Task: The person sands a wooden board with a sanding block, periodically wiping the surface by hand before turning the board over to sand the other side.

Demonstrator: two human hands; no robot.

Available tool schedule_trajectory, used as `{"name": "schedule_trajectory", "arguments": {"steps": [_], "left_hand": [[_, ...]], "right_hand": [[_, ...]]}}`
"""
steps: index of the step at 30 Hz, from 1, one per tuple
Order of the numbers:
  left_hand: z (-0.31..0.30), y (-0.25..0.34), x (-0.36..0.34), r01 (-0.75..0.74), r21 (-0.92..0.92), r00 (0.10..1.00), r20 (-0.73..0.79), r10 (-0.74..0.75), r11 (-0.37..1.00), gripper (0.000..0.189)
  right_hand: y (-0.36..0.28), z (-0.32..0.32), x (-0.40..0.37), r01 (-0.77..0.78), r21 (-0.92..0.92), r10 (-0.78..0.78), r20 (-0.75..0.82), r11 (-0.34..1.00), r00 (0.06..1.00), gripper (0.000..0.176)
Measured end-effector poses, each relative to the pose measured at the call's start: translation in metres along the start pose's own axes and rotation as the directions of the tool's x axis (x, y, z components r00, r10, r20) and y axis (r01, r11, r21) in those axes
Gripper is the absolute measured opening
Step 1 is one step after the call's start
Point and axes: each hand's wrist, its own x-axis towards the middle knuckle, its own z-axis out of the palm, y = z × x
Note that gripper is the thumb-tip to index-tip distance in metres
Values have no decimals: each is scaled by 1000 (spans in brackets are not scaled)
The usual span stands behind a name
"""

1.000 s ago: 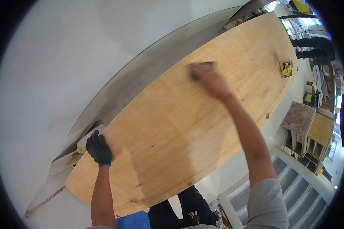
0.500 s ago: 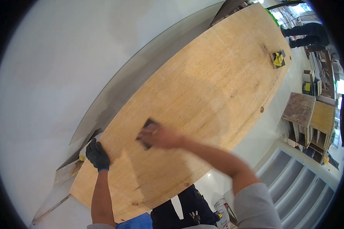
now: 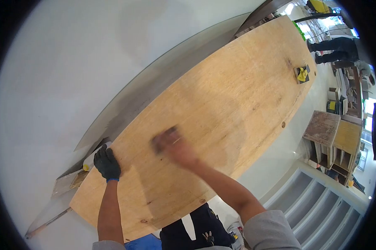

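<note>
A long plywood board (image 3: 221, 104) lies in front of me. In a dark glove with a blue cuff, my left hand (image 3: 107, 163) rests flat at its left edge, fingers stretched out toward the rim. My bare right hand (image 3: 176, 146) is closed around a dark sanding block (image 3: 158, 143) pressed to the board's surface; motion blurs both. Farther up the board lies another dark block with a crumpled yellow cloth or glove (image 3: 302, 74) on it.
Wooden cabinet boxes (image 3: 323, 127) stand on the floor at right, near a white slatted panel (image 3: 309, 204). A person in dark trousers (image 3: 336, 50) is at the upper right. A pale wall (image 3: 71, 83) fills the left. A wooden-handled tool (image 3: 46, 225) lies at lower left.
My right hand has moved slightly up and its forearm has swung left, with the sanding block still in it. My left hand stays at the board's edge. The view has shifted a little.
</note>
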Motion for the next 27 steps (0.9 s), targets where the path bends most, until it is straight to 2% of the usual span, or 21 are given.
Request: {"name": "schedule_trajectory", "arguments": {"steps": [1,2,3,4,5,6,7,8,10,13,15,17,18,19,20,21,22,24,25,26,27], "left_hand": [[-1,-1,-2,-2,-3,1000,-2,2,1000,35],[0,-1,1,-5,-6,1000,-12,5,1000,35],[5,-4,4,-41,1,999,-26,41,999,35],[12,-8,3,-67,17,997,-33,68,998,36],[12,-14,0,-89,42,995,-31,90,995,36],[6,-10,1,-107,0,993,-48,107,994,35],[11,-13,0,-92,43,994,-58,95,995,34],[12,-14,-2,-85,49,994,-66,88,995,33],[11,-12,-1,-70,48,995,-72,73,996,31],[3,-3,1,-63,22,997,-53,64,998,29],[0,1,3,-58,6,996,-71,58,998,28],[0,-1,3,-61,-17,994,-91,59,998,28],[3,-1,3,-64,-27,992,-109,60,998,27],[4,-2,2,-70,-38,991,-118,65,997,27],[1,-2,-2,-77,-44,992,-107,72,996,27],[1,0,1,-82,-54,990,-115,76,995,27],[-1,0,2,-87,-60,990,-117,79,994,28],[4,-2,4,-75,-23,993,-94,73,997,28],[6,-4,3,-66,2,995,-77,66,998,29],[6,-2,2,-73,-13,983,-172,70,997,29],[3,-6,2,-66,3,986,-155,66,998,29]], "right_hand": [[0,1,-5,190,49,-194,79,980,978,36],[5,1,-8,374,108,-386,139,921,912,36],[7,2,-12,536,185,-565,183,824,804,35],[31,-46,13,378,226,-440,510,898,740,37],[96,-39,-3,553,-87,-484,388,828,785,40],[151,-79,-2,211,63,-219,387,975,896,43],[199,-122,-8,-354,223,283,295,908,913,43],[241,-162,-31,-410,-97,419,93,907,903,44],[271,-189,-56,-429,-287,373,-230,857,899,40],[219,-141,-15,-732,-88,628,-451,676,634,40],[164,-59,5,-465,-208,318,-493,861,810,47],[33,6,35,-422,-52,375,-369,905,850,63],[-22,21,41,-312,31,310,-245,950,919,63],[-52,42,37,-189,81,192,-36,979,981,61],[-56,38,32,4,70,-6,21,998,1000,59],[-48,29,32,212,63,-216,69,975,974,56],[-39,21,29,408,70,-414,121,910,902,54],[15,2,30,413,47,-413,202,910,888,54],[30,-27,37,287,-119,-246,277,950,929,49],[37,-55,44,165,-128,-134,223,978,966,51],[46,-72,46,134,-227,-89,198,965,976,54]]}}
